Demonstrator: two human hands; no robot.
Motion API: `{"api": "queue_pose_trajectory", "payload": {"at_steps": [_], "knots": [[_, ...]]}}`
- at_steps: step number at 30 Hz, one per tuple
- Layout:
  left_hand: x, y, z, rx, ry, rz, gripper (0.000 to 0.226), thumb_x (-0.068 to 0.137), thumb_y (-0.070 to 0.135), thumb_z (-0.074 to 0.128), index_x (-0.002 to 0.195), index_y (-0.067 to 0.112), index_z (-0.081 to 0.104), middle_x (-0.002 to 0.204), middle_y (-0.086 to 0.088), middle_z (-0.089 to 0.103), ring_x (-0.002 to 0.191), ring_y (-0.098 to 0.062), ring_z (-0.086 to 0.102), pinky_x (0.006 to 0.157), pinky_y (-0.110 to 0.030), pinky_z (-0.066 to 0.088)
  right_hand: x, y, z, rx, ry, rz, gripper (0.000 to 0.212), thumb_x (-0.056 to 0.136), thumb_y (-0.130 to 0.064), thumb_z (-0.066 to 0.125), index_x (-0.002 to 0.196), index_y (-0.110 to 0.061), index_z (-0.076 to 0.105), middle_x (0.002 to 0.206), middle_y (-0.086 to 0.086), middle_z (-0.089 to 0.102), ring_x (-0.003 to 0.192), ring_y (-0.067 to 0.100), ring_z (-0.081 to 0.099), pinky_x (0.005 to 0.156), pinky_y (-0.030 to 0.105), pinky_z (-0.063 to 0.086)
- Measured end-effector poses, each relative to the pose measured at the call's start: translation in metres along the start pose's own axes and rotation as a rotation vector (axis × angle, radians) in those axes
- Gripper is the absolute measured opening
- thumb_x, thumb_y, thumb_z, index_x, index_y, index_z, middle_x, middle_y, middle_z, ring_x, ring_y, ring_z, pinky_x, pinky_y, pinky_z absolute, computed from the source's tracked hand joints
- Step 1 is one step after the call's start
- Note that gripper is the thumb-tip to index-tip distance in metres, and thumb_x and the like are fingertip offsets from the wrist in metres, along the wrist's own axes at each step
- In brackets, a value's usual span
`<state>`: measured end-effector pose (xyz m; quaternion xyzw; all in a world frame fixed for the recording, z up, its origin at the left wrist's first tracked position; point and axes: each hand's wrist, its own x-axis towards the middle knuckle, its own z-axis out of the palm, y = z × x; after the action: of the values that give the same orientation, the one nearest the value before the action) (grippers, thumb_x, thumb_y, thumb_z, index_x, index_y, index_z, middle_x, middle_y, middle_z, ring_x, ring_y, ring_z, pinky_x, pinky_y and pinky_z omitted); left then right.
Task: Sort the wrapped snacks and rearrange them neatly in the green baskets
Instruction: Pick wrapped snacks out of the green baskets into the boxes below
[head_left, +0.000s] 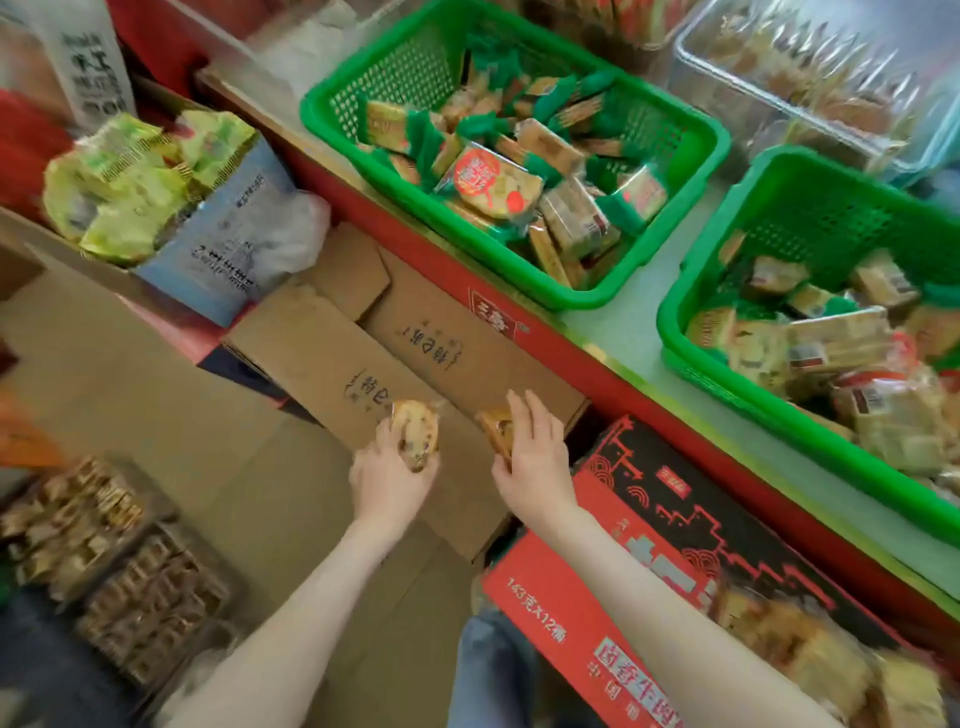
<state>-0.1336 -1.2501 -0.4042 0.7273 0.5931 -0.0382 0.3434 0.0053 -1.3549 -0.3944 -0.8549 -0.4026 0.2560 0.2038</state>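
Observation:
My left hand (387, 480) grips a round, speckled wrapped snack (415, 434) over the brown cardboard boxes. My right hand (532, 452) holds another brownish wrapped snack (497, 428), mostly hidden behind its fingers. Two green baskets stand on the counter above. The left green basket (519, 270) holds green-and-tan wrapped snacks with a red-labelled pack on top. The right green basket (737, 384) is filled with tan wrapped snacks. Both hands are well below and in front of the baskets.
Flattened brown cardboard boxes (415, 343) lie under my hands. A red-and-black carton (639, 561) sits at the lower right. An open box of yellow-green packs (140, 182) stands at the left. Clear tubs of snacks (130, 571) are at the lower left, and a clear bin (810, 78) at top right.

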Motion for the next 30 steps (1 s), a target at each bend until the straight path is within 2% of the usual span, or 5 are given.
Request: {"api": "queue_pose_trajectory", "payload": {"at_steps": [8,12,22,27,30], "knots": [[0.055,-0.011,0.061,0.300,-0.038,0.102,0.078,0.091,0.053,0.050,0.150,0.012,0.017,0.152,-0.012,0.026,0.134,-0.031,0.026,0.105,-0.044,0.024,0.039,0.018,0.071,-0.139,-0.201,0.084,0.071,0.089,-0.020,0.056,0.149,-0.008,0.019,0.158,0.014,0.007,0.141,0.036,0.013,0.112,0.043,0.024],[0.042,0.006,0.056,0.240,-0.010,0.182,0.076,0.093,0.045,0.049,0.151,0.009,0.014,0.157,-0.014,0.014,0.142,-0.030,0.014,0.112,-0.045,0.013,0.026,0.025,0.055,-0.098,-0.114,0.100,0.070,0.088,-0.024,0.057,0.148,-0.013,0.024,0.158,0.012,0.011,0.141,0.034,0.014,0.112,0.047,0.023],[-0.043,0.120,0.054,-0.047,-0.040,0.950,0.045,0.086,0.024,0.046,0.122,-0.001,0.058,0.124,-0.017,0.058,0.111,-0.033,0.055,0.094,-0.044,0.048,-0.040,0.065,-0.071,-0.004,0.326,0.033,0.050,0.086,-0.006,0.057,0.134,0.000,0.043,0.133,0.016,0.048,0.124,0.027,0.040,0.107,0.015,0.019],[-0.099,0.189,0.078,-0.072,-0.088,1.191,0.039,0.088,0.019,0.048,0.118,-0.002,0.059,0.116,-0.016,0.063,0.105,-0.032,0.059,0.092,-0.043,0.050,-0.103,0.099,-0.143,0.051,0.516,0.040,0.042,0.091,-0.007,0.054,0.132,-0.003,0.047,0.126,0.011,0.053,0.116,0.020,0.049,0.102,0.031,0.042],[-0.142,0.231,0.096,-0.063,-0.114,1.332,0.038,0.088,0.017,0.047,0.118,-0.002,0.060,0.112,-0.014,0.064,0.102,-0.031,0.061,0.089,-0.041,0.051,-0.155,0.132,-0.183,0.080,0.628,0.060,0.038,0.093,-0.006,0.053,0.130,-0.005,0.049,0.122,0.006,0.056,0.115,0.015,0.050,0.101,0.027,0.041]]}}
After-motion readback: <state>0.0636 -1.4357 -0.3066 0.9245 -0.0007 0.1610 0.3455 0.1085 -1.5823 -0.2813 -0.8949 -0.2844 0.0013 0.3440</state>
